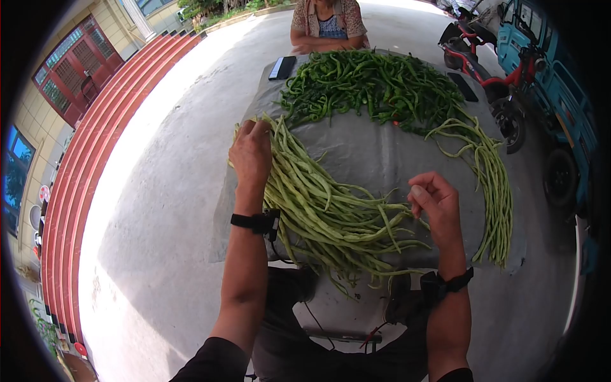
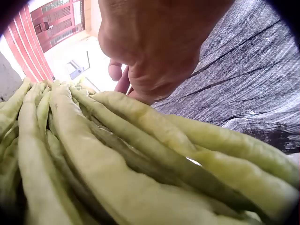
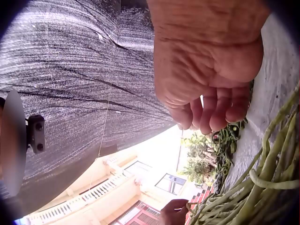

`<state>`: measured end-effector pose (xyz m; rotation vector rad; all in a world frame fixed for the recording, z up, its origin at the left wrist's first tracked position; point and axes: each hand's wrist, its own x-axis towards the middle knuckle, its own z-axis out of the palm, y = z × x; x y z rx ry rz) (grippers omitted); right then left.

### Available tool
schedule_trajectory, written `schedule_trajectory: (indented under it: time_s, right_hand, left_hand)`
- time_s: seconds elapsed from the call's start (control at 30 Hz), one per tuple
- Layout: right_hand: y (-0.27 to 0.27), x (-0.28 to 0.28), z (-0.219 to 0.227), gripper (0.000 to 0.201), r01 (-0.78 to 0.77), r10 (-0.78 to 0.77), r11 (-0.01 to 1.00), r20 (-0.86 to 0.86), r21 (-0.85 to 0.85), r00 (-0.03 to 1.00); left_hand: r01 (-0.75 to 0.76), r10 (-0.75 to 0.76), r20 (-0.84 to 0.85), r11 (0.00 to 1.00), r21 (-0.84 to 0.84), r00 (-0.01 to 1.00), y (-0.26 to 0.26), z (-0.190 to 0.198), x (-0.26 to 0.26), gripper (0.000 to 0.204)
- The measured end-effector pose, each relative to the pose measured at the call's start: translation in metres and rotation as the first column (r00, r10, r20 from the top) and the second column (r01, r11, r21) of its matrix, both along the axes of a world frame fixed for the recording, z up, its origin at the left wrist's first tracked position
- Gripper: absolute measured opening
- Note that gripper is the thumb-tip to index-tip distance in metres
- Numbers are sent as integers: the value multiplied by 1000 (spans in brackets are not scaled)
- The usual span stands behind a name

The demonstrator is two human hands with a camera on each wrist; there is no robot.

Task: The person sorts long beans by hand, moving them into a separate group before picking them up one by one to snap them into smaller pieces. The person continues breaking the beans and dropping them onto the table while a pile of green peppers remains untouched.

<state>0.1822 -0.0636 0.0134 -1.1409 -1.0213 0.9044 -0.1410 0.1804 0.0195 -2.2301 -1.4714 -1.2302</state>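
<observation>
A big heap of pale green long beans [image 1: 318,197] lies over the near left of the covered table, some ends hanging past its front edge. At the heap's far left end my left hand [image 1: 251,153] pinches bean tips between curled fingers; in the left wrist view the same hand [image 2: 150,51] hides most of its fingertips behind its back. My right hand [image 1: 438,207] is raised just beyond the heap's right end. Its fingers [image 3: 219,110] are loosely bent, with nothing seen between them.
Green chili peppers [image 1: 375,86] cover the table's far side, a phone [image 1: 282,68] at their left and a dark flat object [image 1: 463,87] at their right. More long beans [image 1: 495,197] lie along the right edge. A person [image 1: 328,28] sits opposite. Parked vehicles [image 1: 554,95] stand right.
</observation>
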Motion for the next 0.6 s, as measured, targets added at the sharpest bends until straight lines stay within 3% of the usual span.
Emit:
schedule_trajectory:
  time_s: [0.1, 0.3, 0.4, 0.6]
  right_hand:
    - [-1, 2, -1, 14, 2, -2, 1000, 3, 0, 1000]
    - [-1, 9, -2, 12, 36, -36, 999, -7, 33, 999]
    - [-8, 22, 2, 12, 89, -89, 995, -3, 36, 996]
    - [-27, 71, -5, 11, 432, -419, 900, 159, -62, 894]
  left_hand:
    - [-35, 26, -118, 997, -72, 993, -1, -3, -9, 12]
    - [-98, 101, -39, 994, 56, 994, -7, 6, -13, 17]
    - [-71, 71, -11, 997, 44, 997, -19, 12, -10, 17]
    - [-54, 51, -58, 998, -40, 997, -19, 8, -8, 11]
